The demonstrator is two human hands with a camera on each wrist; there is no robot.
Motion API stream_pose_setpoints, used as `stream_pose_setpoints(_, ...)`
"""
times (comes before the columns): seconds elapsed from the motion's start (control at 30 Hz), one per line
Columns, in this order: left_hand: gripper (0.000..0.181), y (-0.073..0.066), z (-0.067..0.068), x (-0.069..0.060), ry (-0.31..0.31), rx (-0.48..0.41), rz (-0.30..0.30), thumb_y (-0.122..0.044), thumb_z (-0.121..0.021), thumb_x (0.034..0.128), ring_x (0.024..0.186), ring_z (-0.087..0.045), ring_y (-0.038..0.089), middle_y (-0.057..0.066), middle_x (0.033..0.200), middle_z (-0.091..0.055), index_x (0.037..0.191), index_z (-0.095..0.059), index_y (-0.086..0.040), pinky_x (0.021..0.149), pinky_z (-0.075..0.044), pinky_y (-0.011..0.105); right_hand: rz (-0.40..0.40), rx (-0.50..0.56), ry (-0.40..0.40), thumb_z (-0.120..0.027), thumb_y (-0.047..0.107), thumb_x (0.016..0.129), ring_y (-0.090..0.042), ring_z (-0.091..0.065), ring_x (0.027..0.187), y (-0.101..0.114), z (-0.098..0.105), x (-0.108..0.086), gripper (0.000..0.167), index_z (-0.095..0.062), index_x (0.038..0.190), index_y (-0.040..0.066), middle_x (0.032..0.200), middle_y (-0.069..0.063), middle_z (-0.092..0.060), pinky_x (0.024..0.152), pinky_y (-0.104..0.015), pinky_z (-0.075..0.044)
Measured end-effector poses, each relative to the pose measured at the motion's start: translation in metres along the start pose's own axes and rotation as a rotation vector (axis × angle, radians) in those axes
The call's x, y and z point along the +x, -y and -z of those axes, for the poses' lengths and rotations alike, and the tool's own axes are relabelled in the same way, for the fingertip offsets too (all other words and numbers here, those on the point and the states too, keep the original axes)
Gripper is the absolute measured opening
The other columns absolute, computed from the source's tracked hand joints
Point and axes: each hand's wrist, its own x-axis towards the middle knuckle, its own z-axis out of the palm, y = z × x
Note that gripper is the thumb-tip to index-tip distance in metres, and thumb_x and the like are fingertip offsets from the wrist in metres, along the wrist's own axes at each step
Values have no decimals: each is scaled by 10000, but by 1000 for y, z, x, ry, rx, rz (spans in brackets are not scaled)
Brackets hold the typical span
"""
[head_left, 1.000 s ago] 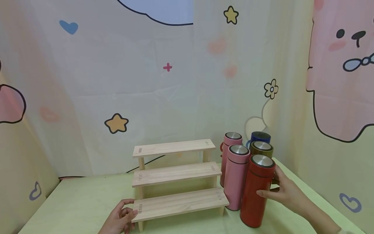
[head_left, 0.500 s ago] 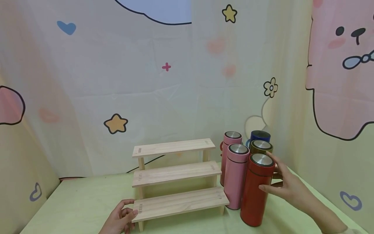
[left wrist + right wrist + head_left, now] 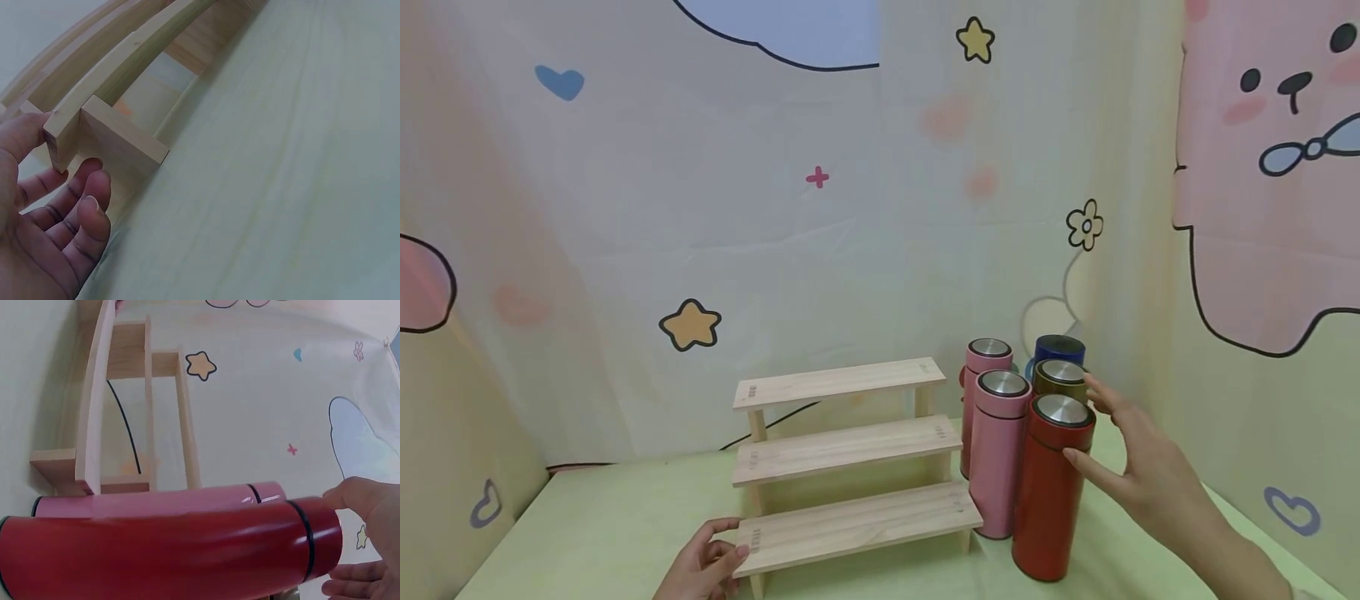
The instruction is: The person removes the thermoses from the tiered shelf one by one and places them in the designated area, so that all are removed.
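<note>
My left hand (image 3: pixel 700 562) pinches the left end of the lowest board of a three-tier wooden stand (image 3: pixel 857 529). In the left wrist view, a thumb and forefinger hold that board's end (image 3: pixel 65 134), the other fingers loosely bent below. My right hand (image 3: pixel 1161 479) is at the upper right of an upright red thermos flask (image 3: pixel 1048 504), fingers spread. Its thumb lies against the flask's upper part; the other fingertips are near the lid of an olive thermos flask (image 3: pixel 1062 377) behind. In the right wrist view the thumb meets the red flask's top end (image 3: pixel 325 540).
Left of the red flask stands a pink thermos flask (image 3: pixel 997 471). Behind are another pinkish flask (image 3: pixel 988 363) and a blue one (image 3: pixel 1060 348), partly hidden. A light green cloth (image 3: pixel 602 525) covers the table. Patterned curtains (image 3: pixel 760 275) enclose the back and sides.
My right hand has slid up the red flask, from its side to near its lid, with the fingers loosening. The flasks and my left hand keep their places. The head view has shifted slightly.
</note>
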Motion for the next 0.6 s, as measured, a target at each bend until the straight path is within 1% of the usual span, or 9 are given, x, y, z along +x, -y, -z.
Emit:
stream_pose_setpoints(0.07, 723, 0, 1, -1, -21, 42, -3, -368, -607, 939, 652, -605, 174, 20, 853, -640, 1403, -291, 87, 576, -496, 290, 50, -34, -50, -795, 177, 774, -371, -499, 1177, 6, -2, 0, 839, -349, 1483, 149, 1320, -189, -535, 879, -597, -422)
stream_pose_setpoints(0.17, 696, -1, 3, -2, -40, 91, -15, -355, -604, 942, 649, -602, 182, 39, 858, -645, 1392, -320, 94, 587, -507, 308, 134, -60, -110, -808, 124, 731, -326, -488, 1194, 14, -6, -1, 832, -403, 1457, 143, 1341, -146, -540, 1040, -356, -385)
stream_pose_setpoints(0.2, 686, -1, 4, -2, -44, 105, -21, -348, -604, 942, 645, -598, 183, 45, 862, -643, 1388, -328, 94, 586, -507, 310, 156, -68, -123, -809, 114, 720, -318, -482, 1204, 16, -8, 0, 830, -414, 1450, 144, 1348, -133, -538, 1047, -315, -363)
stream_pose_setpoints(0.3, 649, -4, 6, -3, -71, 158, -33, -321, -616, 936, 642, -578, 176, 64, 877, -633, 1384, -356, 70, 580, -492, 303, 201, -73, -143, -809, 112, 707, -310, -461, 1223, 23, -13, 0, 808, -448, 1428, 158, 1335, -116, -539, 1048, -338, -380)
stream_pose_setpoints(0.4, 603, -9, 5, -4, -138, 262, -46, -322, -623, 928, 656, -569, 159, 60, 880, -626, 1367, -408, 31, 589, -473, 291, 225, -70, -145, -799, 138, 718, -314, -422, 1274, 31, -18, 0, 743, -488, 1392, 160, 1360, -112, -518, 969, -530, -420)
stream_pose_setpoints(0.43, 586, -11, 5, -5, -165, 309, -50, -318, -628, 924, 663, -567, 151, 54, 880, -623, 1359, -427, 19, 596, -468, 285, 235, -65, -145, -793, 152, 730, -314, -409, 1293, 33, -21, -1, 719, -497, 1385, 162, 1373, -108, -510, 997, -548, -404)
stream_pose_setpoints(0.5, 562, -15, 5, -6, -208, 403, -63, -314, -637, 917, 668, -561, 135, 42, 875, -619, 1344, -457, 5, 602, -453, 270, 254, -58, -143, -788, 172, 743, -303, -384, 1329, 39, -25, -1, 691, -509, 1376, 168, 1396, -95, -498, 1066, -499, -380)
stream_pose_setpoints(0.57, 562, -20, 5, -7, -226, 501, -92, -305, -647, 910, 666, -546, 119, 40, 889, -606, 1344, -464, 0, 595, -437, 259, 271, -54, -133, -797, 184, 740, -288, -378, 1342, 45, -29, -3, 697, -514, 1376, 171, 1408, -79, -494, 1136, -364, -328)
stream_pose_setpoints(0.6, 568, -22, 5, -9, -232, 551, -112, -299, -657, 903, 661, -535, 108, 41, 902, -596, 1348, -464, -2, 591, -429, 250, 279, -56, -124, -804, 187, 735, -277, -379, 1345, 47, -32, -4, 705, -514, 1377, 172, 1414, -70, -491, 1132, -341, -335)
